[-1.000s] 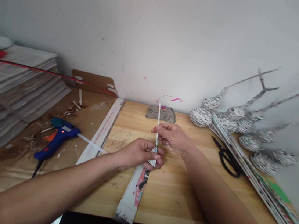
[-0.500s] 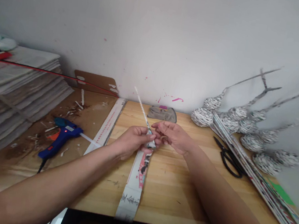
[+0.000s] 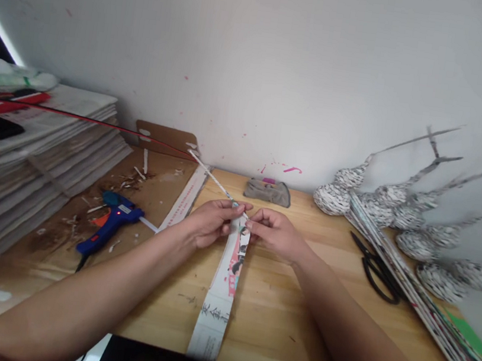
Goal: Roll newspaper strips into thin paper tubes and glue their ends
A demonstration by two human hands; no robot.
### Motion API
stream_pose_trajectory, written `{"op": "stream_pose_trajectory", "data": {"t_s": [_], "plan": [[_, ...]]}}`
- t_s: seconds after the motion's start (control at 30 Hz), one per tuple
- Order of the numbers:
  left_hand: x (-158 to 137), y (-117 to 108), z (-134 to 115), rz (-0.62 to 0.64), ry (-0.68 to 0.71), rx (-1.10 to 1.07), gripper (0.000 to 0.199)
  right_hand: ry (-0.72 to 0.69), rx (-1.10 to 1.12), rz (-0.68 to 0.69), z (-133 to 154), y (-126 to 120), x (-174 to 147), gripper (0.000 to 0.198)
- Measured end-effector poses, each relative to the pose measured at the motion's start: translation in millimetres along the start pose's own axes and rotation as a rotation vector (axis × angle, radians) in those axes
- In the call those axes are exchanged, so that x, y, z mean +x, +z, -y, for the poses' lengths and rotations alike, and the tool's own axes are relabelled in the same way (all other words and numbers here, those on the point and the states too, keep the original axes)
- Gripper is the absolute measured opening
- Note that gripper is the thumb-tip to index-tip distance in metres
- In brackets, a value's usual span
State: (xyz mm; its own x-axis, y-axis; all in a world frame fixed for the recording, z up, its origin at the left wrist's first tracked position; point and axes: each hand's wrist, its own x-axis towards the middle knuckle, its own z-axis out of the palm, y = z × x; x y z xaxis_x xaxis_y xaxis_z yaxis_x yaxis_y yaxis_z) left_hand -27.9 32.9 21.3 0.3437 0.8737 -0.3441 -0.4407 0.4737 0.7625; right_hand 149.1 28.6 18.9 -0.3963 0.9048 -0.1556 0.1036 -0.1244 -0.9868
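Head camera, looking down past both forearms: I can see a printed paper strip (image 3: pixel 221 276) running down the middle of the wooden worktop (image 3: pixel 283 330), its lower end at the near edge. From its top a thin paper roll (image 3: pixel 212 175) slants off to the far left. The left hand (image 3: pixel 213 222) has its grip closed just where strip and roll meet, the thumb pressing on top. Across from it, the right hand (image 3: pixel 277 234) has thumb and fingertips drawn together on the strip's right edge, near the top; its other fingers are curled in.

Over to the left, a blue glue gun (image 3: pixel 103 232) lies on brown cardboard (image 3: pixel 56 262) among pale scraps, a small light glowing on its body. Behind it rises a stack of newspapers (image 3: pixel 71 139). Near the wall, beyond the hands, sits a grey pouch (image 3: pixel 268 193). On the right, black scissors (image 3: pixel 376 276) lie beside a long bundle of paper sticks (image 3: pixel 430 317), with woven paper gourds (image 3: pixel 331 199) clustered behind, their stems pointing up and away.
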Motion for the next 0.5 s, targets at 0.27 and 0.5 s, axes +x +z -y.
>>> {"op": "stream_pose_trajectory", "data": {"t_s": [0.27,0.5], "plan": [[-5,-2,-9,-0.069,-0.084,-0.057,0.012,0.054,-0.035,-0.018,16,1,-6,0.036],[-3,-9,-1,0.001,-0.114,-0.008,0.016,0.064,-0.037,0.027,2,4,-2,0.035]]}}
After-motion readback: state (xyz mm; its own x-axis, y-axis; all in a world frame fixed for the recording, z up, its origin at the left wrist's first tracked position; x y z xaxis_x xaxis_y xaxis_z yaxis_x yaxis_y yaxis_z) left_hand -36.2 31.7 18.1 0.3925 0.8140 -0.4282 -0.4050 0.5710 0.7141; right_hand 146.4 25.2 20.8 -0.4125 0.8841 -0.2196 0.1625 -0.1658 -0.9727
